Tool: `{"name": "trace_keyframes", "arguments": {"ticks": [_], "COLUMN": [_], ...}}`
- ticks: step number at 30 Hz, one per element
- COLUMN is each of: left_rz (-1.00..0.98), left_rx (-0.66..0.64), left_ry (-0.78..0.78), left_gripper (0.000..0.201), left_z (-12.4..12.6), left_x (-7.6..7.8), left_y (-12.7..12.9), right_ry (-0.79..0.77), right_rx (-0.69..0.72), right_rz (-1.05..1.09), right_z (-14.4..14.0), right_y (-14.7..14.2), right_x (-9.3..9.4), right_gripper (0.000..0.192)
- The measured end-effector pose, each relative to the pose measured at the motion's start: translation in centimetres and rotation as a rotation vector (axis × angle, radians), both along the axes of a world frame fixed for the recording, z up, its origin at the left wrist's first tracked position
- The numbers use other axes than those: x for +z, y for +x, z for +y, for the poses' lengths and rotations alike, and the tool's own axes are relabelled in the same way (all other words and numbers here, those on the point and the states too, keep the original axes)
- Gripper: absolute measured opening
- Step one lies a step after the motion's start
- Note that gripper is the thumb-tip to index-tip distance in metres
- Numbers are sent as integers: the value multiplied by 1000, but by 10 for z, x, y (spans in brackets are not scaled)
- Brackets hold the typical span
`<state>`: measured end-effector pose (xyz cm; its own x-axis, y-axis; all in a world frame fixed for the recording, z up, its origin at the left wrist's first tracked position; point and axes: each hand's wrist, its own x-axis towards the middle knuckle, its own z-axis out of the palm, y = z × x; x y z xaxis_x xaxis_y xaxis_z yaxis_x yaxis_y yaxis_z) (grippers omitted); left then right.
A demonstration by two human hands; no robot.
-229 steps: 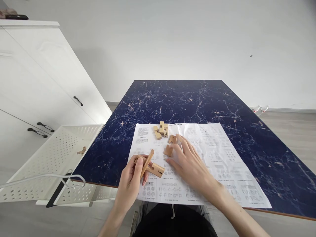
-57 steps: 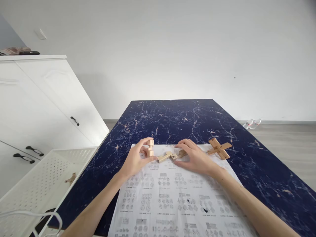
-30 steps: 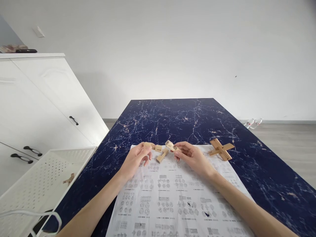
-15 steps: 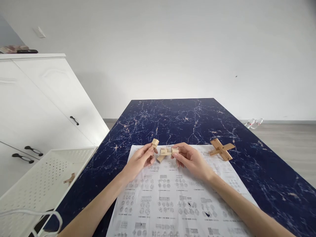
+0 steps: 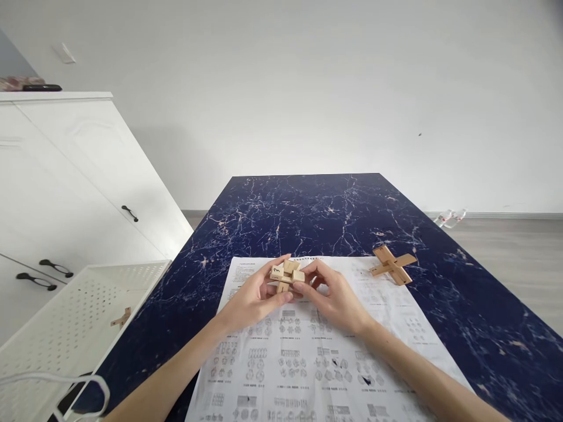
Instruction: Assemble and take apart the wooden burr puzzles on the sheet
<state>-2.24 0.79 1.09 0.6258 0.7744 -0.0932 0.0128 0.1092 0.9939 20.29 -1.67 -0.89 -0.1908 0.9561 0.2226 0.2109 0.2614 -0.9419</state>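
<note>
Several pale notched wooden puzzle pieces (image 5: 288, 274) are fitted together in a cross-like cluster between my two hands. One block at its left end carries a printed 3. Fingers and thumb of my left hand (image 5: 259, 290) wrap round the left and near side of the cluster. My right hand (image 5: 323, 287) pinches a block at its right end. Beneath both hands lies a large printed instruction sheet (image 5: 294, 346) with rows of small diagrams. Parts of the cluster are hidden behind my fingers.
A darker assembled wooden cross (image 5: 393, 266) rests at the sheet's far right corner, on the blue marbled table (image 5: 303, 211). To the left stand a white perforated basket (image 5: 65, 316) with a small wooden cross (image 5: 122, 317) inside, a white cable (image 5: 83, 378) and a white cabinet (image 5: 88, 170).
My hands have come closer together. The piece held up in my left hand has come down against the other pieces, which now form one cluster gripped by both hands.
</note>
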Motion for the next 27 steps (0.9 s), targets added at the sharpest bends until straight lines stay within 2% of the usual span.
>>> {"name": "trace_keyframes", "arguments": {"ticks": [6,10,13,18,23,27], "left_rz": [35,23,35,20,7,5], "left_rx": [-31,-81,-88,-88,-114,-137], "left_ry": [13,50,90,95,57,-38], "left_gripper": [71,59,51,48,53,75], "left_z": [-1,0,1,3,2,0], "left_x": [5,7,8,8,9,10], "left_y": [2,1,0,-1,-1,0], "right_ry": [-38,-107,-154,-201,-269,-294], "right_rx": [42,104,170,267,300,309], "right_rz": [36,94,116,163,197,204], "right_z": [1,3,2,0,2,4], "right_y": [2,5,6,6,9,10], "right_x": [-1,-4,-1,6,7,8], "right_gripper": [26,32,36,41,46,49]}}
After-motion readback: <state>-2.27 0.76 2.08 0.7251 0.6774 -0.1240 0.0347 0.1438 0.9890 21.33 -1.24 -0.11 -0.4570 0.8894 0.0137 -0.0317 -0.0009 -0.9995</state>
